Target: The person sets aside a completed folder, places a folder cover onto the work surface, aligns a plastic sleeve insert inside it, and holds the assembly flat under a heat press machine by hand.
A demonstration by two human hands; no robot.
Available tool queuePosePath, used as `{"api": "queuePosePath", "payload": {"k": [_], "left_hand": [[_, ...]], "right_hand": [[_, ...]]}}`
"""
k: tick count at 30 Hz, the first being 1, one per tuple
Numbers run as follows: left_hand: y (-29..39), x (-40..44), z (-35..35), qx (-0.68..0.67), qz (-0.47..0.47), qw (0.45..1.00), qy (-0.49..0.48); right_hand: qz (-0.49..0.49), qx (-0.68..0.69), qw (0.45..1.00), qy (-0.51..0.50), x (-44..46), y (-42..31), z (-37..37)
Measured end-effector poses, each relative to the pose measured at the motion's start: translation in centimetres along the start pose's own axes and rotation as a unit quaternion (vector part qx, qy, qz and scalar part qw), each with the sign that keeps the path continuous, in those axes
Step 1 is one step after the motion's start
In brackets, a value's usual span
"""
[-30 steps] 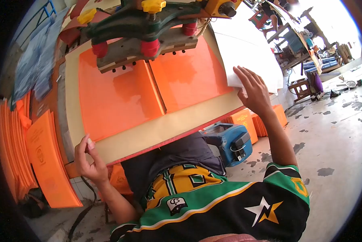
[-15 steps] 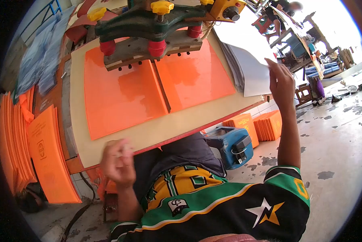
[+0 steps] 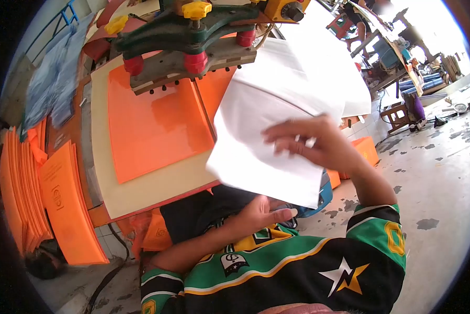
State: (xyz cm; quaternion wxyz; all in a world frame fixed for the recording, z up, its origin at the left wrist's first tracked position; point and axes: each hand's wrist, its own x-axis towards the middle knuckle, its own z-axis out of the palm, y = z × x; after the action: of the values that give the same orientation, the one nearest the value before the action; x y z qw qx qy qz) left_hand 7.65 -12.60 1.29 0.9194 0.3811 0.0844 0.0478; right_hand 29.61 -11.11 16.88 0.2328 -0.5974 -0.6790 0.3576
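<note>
A white sheet [image 3: 271, 152] lies slanted across the right part of the orange plastic cover [image 3: 156, 120], its lower corner beyond the board's front edge. Over the sheet is my right hand [image 3: 308, 141], slightly blurred, fingers stretched to the left and a little curled. Whether it touches the paper is unclear. Just below the sheet's bottom edge is my left hand [image 3: 261, 214], thumb apart and the other fingers partly hidden. The cover rests on a beige board [image 3: 177, 175] beneath the press head [image 3: 193, 57] with its red mounts.
Orange covers [image 3: 67, 204] stand in stacks at the left, near blue plastic sheets [image 3: 52, 78]. More white paper [image 3: 329, 63] lies behind at the right. A blue device [image 3: 326, 193] is partly hidden under the sheet. A person [image 3: 358, 23] is in the far right background.
The white sheet has come from the right-hand pile leftward over the orange cover. My right hand has moved left with it, and my left hand has moved right towards its lower edge.
</note>
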Motion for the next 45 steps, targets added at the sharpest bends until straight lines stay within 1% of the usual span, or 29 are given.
{"api": "queuePosePath", "payload": {"k": [2, 4, 5, 6, 7, 8, 9, 10, 12, 14, 16, 17, 18, 20, 21, 23, 25, 26, 27, 28, 30, 31, 33, 34, 36, 40, 42, 43, 45], "left_hand": [[-0.7, 0.1, -0.3, -0.006, -0.013, 1.0, -0.024], [-2.5, 0.2, -0.8, -0.13, -0.034, 0.991, 0.017], [-2.2, 0.1, -0.6, -0.129, -0.032, 0.991, 0.017], [-1.7, -0.2, -0.1, -0.178, -0.026, 0.983, 0.043], [-1.4, -0.3, 0.1, -0.226, -0.019, 0.971, 0.07], [-1.2, -0.3, 0.0, -0.225, -0.015, 0.971, 0.073], [-1.0, -0.3, 0.0, -0.235, -0.027, 0.969, 0.075], [-0.9, -0.3, -0.1, -0.245, -0.038, 0.966, 0.078], [-1.2, -0.1, -0.2, -0.244, -0.038, 0.966, 0.079], [-1.4, -0.1, 0.0, -0.245, -0.035, 0.966, 0.081], [-1.3, -0.2, 0.5, -0.192, -0.09, 0.977, -0.002], [-2.0, -0.2, 0.3, -0.174, -0.115, 0.977, -0.049], [-2.2, -0.3, 0.5, -0.177, -0.11, 0.977, -0.046], [-2.5, -0.4, 0.8, -0.066, -0.122, 0.988, -0.068], [-1.8, -0.9, 1.1, -0.041, -0.145, 0.986, -0.072], [-1.3, -1.1, 1.1, -0.019, -0.148, 0.985, -0.082], [-1.1, -1.6, 1.1, 0.004, -0.151, 0.984, -0.093], [-1.0, -1.9, 1.0, 0.017, -0.142, 0.984, -0.102], [-0.8, -2.2, 0.9, 0.029, -0.133, 0.985, -0.111], [-0.6, -2.6, 1.0, 0.027, -0.132, 0.985, -0.11], [0.0, -3.5, 1.3, 0.097, -0.119, 0.986, -0.065], [0.4, -3.8, 1.4, 0.095, -0.119, 0.986, -0.064], [1.4, -4.5, 1.6, 0.167, -0.027, 0.983, -0.072], [2.3, -5.0, 1.9, 0.165, -0.028, 0.983, -0.071], [3.7, -5.9, 2.1, 0.22, -0.027, 0.973, -0.06], [3.1, -7.2, 2.5, 0.22, -0.001, 0.975, -0.042], [3.4, -7.8, 2.9, 0.29, 0.038, 0.955, -0.043], [3.3, -8.0, 3.2, 0.317, 0.098, 0.943, -0.013], [4.0, -8.5, 3.3, 0.315, 0.108, 0.943, 0.002]], "right_hand": [[-0.013, -0.144, 0.983, 0.116, 1.9, 3.4, -2.3], [-0.016, -0.133, 0.963, 0.235, 4.0, 8.5, -5.6], [0.004, -0.203, 0.943, 0.262, 4.7, 11.2, -7.5], [0.023, -0.271, 0.918, 0.288, 5.1, 13.5, -9.1], [0.053, -0.309, 0.906, 0.284, 5.3, 15.0, -10.2], [0.082, -0.345, 0.892, 0.28, 5.6, 16.3, -11.0], [0.12, -0.342, 0.896, 0.258, 5.9, 17.4, -11.8], [0.116, -0.341, 0.897, 0.256, 6.4, 18.6, -12.3], [0.155, -0.353, 0.887, 0.254, 7.2, 19.7, -12.6], [0.167, -0.375, 0.877, 0.248, 7.5, 19.4, -13.0], [0.166, -0.401, 0.861, 0.266, 7.8, 20.7, -13.6], [0.129, -0.395, 0.864, 0.285, 7.5, 21.8, -13.9], [0.105, -0.394, 0.868, 0.283, 7.3, 22.2, -14.3], [0.096, -0.358, 0.887, 0.276, 6.5, 22.3, -14.8], [0.096, -0.358, 0.887, 0.274, 6.1, 21.4, -14.8], [0.196, -0.342, 0.894, 0.212, 5.1, 19.8, -15.1], [0.19, -0.321, 0.904, 0.21, 4.1, 20.0, -14.8], [0.182, -0.299, 0.913, 0.21, 3.7, 20.2, -15.0], [0.1, -0.286, 0.921, 0.246, 3.7, 21.4, -14.7], [0.099, -0.286, 0.921, 0.245, 3.4, 22.3, -15.0], [0.122, -0.272, 0.923, 0.243, 3.0, 21.4, -14.4], [0.122, -0.272, 0.923, 0.241, 3.0, 21.2, -14.1], [0.1, -0.263, 0.93, 0.238, 3.2, 20.9, -13.6], [0.1, -0.262, 0.93, 0.236, 3.3, 20.7, -13.4], [0.093, -0.252, 0.937, 0.225, 3.7, 20.3, -12.9], [0.078, -0.245, 0.941, 0.221, 4.5, 20.0, -12.2], [0.065, -0.229, 0.947, 0.218, 4.7, 19.1, -11.7], [0.064, -0.228, 0.947, 0.217, 4.8, 18.7, -11.5], [0.108, -0.217, 0.949, 0.2, 4.9, 17.7, -11.1]]}}
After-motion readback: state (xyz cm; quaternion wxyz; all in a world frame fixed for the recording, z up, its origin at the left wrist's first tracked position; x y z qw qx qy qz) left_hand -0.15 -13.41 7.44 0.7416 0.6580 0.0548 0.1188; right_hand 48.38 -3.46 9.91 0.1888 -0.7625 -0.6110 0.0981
